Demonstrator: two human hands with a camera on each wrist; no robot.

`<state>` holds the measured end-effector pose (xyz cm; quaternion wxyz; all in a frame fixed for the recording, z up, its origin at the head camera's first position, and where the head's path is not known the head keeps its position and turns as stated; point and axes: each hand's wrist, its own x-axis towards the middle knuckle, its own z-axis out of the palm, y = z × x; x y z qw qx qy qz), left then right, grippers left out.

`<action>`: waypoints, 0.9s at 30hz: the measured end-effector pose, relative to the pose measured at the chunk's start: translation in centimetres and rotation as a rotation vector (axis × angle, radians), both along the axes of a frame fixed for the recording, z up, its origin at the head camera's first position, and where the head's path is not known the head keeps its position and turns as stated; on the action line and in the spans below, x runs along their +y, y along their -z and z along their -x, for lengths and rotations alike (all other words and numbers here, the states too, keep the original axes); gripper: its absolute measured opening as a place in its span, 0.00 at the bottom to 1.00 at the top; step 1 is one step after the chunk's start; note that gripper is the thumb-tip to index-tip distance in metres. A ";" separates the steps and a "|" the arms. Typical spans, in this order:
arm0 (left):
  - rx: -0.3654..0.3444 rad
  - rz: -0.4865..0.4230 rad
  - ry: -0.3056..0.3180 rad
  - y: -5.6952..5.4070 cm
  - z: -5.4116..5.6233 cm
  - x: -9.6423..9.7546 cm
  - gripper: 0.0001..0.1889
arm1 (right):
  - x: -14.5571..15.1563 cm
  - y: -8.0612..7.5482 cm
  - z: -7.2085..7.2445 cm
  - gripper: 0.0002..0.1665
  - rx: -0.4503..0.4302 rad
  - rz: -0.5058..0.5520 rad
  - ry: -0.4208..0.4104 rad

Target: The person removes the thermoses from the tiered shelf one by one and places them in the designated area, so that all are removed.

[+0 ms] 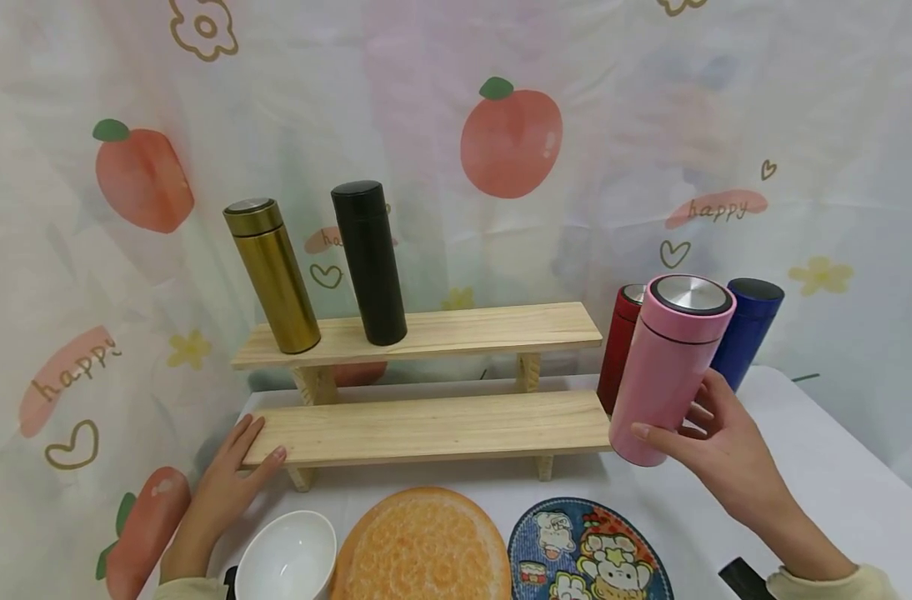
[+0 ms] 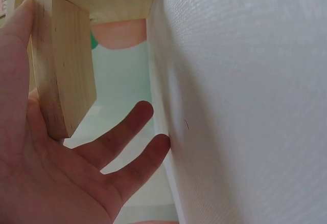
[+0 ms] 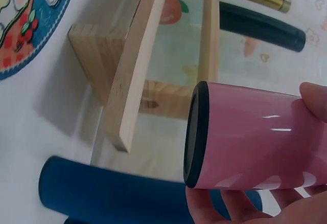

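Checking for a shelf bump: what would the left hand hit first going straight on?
Probably the lower shelf board, whose left end the left hand touches; depth beyond is unclear.

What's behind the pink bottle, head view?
A red bottle and a blue bottle, each partly showing. The pink bottle hides parts of both; anything fully covered can't be seen.

The head view is evenly bright under soft, diffuse light; towards the sides, the gold bottle (image 1: 276,283) and blue bottle (image 1: 749,329) lean outward with wide-angle distortion. The pink bottle (image 1: 669,383) has a gleaming lid (image 1: 692,294), and short white glints mark its side in the right wrist view. The left wrist view is greyer and softer, a blurred shadow crossing the surface (image 2: 265,106).
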<state>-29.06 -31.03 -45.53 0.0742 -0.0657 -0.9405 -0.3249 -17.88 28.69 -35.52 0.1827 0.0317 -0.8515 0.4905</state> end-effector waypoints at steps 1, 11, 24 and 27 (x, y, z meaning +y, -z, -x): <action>0.005 -0.001 0.002 0.0 0.0 0.0 0.44 | 0.4 0.1 -0.1 0.52 -0.005 -0.006 0.016; -0.020 -0.003 -0.006 -0.1 0.2 -0.2 0.46 | 4.4 1.2 -0.5 0.54 -0.028 -0.001 0.097; -0.001 0.002 -0.006 -0.1 0.0 -0.1 0.46 | 7.7 2.4 0.3 0.58 -0.097 0.016 0.192; 0.006 -0.002 -0.001 0.0 -0.1 0.0 0.46 | 8.1 2.7 0.5 0.59 -0.114 0.025 0.205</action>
